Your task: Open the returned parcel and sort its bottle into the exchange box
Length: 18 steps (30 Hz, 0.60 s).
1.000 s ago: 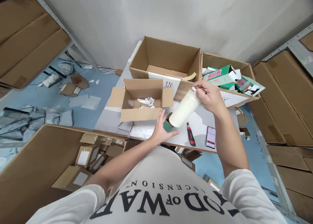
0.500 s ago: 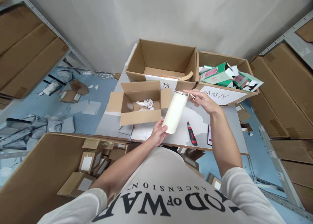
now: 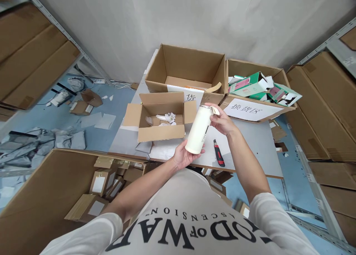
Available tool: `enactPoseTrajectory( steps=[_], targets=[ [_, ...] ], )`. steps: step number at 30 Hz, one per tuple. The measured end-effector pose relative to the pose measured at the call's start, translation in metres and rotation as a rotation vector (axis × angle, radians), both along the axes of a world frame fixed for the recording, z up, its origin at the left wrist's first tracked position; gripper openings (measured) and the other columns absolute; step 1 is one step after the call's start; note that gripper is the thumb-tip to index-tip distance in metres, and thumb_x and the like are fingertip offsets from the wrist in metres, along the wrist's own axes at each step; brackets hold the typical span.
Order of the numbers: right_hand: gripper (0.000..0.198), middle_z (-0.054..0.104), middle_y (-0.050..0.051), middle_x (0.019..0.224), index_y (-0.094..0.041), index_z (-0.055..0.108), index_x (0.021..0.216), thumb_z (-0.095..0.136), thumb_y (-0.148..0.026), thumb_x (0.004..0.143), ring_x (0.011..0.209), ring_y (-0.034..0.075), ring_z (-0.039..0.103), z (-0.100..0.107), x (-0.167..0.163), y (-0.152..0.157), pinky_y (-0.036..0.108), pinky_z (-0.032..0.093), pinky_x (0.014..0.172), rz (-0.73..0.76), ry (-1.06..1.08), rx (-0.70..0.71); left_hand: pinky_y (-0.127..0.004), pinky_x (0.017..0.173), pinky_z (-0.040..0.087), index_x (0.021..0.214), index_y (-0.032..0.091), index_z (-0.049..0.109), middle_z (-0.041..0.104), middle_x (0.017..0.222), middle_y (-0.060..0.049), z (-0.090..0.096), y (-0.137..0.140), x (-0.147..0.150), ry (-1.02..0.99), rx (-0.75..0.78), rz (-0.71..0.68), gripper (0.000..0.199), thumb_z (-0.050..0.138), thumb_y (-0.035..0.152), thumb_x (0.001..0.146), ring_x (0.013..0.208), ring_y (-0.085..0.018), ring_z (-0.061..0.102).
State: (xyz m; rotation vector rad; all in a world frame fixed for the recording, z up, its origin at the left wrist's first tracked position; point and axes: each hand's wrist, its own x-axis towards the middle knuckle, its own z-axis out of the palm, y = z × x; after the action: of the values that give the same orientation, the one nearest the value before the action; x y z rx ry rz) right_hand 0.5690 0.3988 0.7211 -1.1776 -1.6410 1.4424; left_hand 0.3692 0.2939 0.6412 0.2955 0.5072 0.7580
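Observation:
A cream-white cylindrical bottle (image 3: 198, 130) with a metal rim at its top is held up over the grey table (image 3: 250, 147). My left hand (image 3: 182, 156) cups its bottom end. My right hand (image 3: 221, 119) grips its top end near the rim. The bottle is tilted slightly, top pointing away from me. Just behind it sits a small open cardboard box (image 3: 161, 115) with crumpled white paper inside.
A red-and-black utility knife (image 3: 218, 157) lies on the table right of the bottle. Behind stand an open large carton (image 3: 186, 71) and a labelled carton of green-and-pink packages (image 3: 258, 88). A big carton of small parcels (image 3: 97, 180) sits at lower left. Shelves with flat cardboard flank both sides.
The bottle has gone from steeply tilted with only my right hand on it to nearly upright in both hands. My left hand left the green item on the table and took the bottle's base.

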Motion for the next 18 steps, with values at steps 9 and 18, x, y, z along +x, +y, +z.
enactPoseTrajectory(
  steps=[9,18],
  targets=[
    [0.070,0.052,0.006,0.138,-0.033,0.038,0.137,0.060,-0.060,0.077,0.113,0.023,0.057,0.006,-0.002,-0.003,0.038,0.055,0.083,-0.147,-0.046,0.006,-0.041,0.097,0.049,0.116,0.023,0.046,0.053,0.134,-0.012,-0.010,-0.002,0.013,0.577,0.360,0.480,0.080,0.090,0.042,0.051,0.118,-0.026,0.058],
    [0.066,0.036,0.011,0.153,-0.027,0.022,0.146,0.022,-0.064,0.092,0.130,0.023,0.046,0.025,0.000,-0.012,0.036,0.049,0.090,-0.088,-0.190,0.042,-0.049,0.091,0.053,0.106,0.025,0.046,0.065,0.116,-0.006,0.000,-0.008,0.005,0.221,0.168,0.321,0.057,0.080,0.049,0.066,0.099,-0.025,0.068]
  ],
)
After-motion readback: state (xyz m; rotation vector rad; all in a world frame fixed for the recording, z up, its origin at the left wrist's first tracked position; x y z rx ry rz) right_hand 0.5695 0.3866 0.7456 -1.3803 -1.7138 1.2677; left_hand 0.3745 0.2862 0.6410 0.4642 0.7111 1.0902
